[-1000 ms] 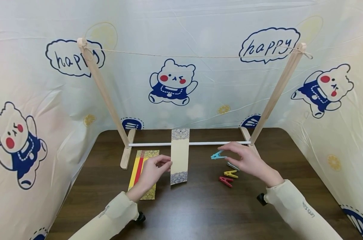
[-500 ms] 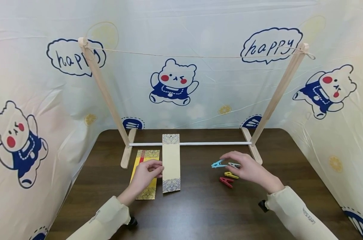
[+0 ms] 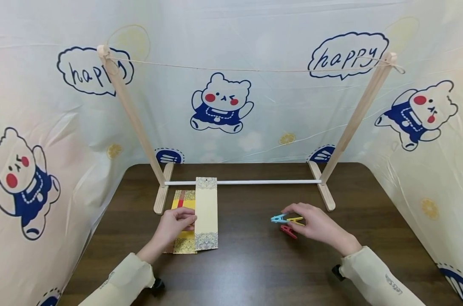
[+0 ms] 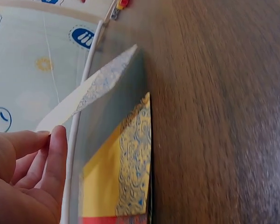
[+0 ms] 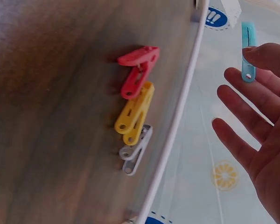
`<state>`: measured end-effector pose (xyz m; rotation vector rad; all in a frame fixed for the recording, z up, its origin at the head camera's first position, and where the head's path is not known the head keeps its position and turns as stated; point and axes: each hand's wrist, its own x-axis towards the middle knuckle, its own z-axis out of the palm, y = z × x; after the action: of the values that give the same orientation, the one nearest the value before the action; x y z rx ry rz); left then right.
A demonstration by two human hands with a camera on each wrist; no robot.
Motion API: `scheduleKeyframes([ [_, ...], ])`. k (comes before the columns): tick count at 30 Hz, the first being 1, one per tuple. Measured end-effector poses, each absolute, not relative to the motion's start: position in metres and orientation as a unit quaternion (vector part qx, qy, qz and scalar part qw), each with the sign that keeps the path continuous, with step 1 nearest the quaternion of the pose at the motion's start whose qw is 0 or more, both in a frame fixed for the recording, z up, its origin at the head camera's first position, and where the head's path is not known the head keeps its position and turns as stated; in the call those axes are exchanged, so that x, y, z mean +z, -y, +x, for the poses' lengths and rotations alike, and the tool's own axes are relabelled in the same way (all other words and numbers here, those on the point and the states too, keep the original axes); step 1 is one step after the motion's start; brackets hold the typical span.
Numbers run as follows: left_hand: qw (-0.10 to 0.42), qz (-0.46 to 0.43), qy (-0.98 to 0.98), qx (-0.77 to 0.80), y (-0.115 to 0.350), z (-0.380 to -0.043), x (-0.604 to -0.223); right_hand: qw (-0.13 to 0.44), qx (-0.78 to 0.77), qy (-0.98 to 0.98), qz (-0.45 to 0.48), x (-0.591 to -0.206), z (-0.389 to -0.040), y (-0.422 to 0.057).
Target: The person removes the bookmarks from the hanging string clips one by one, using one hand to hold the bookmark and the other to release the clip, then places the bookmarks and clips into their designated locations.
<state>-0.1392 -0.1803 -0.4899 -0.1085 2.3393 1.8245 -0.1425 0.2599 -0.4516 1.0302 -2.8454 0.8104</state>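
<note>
My left hand (image 3: 169, 230) pinches the left edge of a cream paper bookmark (image 3: 206, 212) with patterned ends and a small hole near its top. In the left wrist view this bookmark (image 4: 105, 84) is tilted above the table. Partly behind it lies a yellow patterned bookmark (image 3: 184, 245) with a red stripe. My right hand (image 3: 318, 224) pinches a light blue clothespin (image 5: 248, 39) between thumb and finger. Below that hand lie a red clothespin (image 3: 288, 231), a yellow clothespin (image 5: 137, 112) and a grey clothespin (image 5: 137, 150); the hand hides the grey one from the head view.
A wooden stand rises at the back, with a left post (image 3: 129, 110) and a right post (image 3: 355, 114). A thin string (image 3: 223, 69) runs between their tops, and a white rod (image 3: 269, 182) joins their bases. Behind hangs a printed curtain (image 3: 285, 102). The dark wooden table (image 3: 239, 272) extends in front.
The cream bookmark has moved left and toward me with my left hand, now covering part of the yellow bookmark. My right hand has lowered toward me, still pinching the light blue clothespin.
</note>
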Motion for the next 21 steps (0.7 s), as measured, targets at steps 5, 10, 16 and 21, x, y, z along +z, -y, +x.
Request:
scheduleKeyframes([
  [5,0.099,-0.039,-0.789,0.605,0.189,-0.142,-0.497,-0.009,0.255,0.916,0.311,-0.457,-0.139,-0.259],
  [10,0.105,-0.038,-0.8,0.589,0.197,-0.145,-0.503,-0.015,0.253,0.918,0.305,-0.462,-0.136,-0.258],
  [16,0.112,-0.036,-0.819,0.562,0.202,-0.145,-0.506,-0.007,0.256,0.917,0.306,-0.468,-0.134,-0.257],
  [21,0.112,-0.033,-0.832,0.542,0.205,-0.148,-0.506,0.033,0.256,0.908,0.329,-0.471,-0.136,-0.257],
])
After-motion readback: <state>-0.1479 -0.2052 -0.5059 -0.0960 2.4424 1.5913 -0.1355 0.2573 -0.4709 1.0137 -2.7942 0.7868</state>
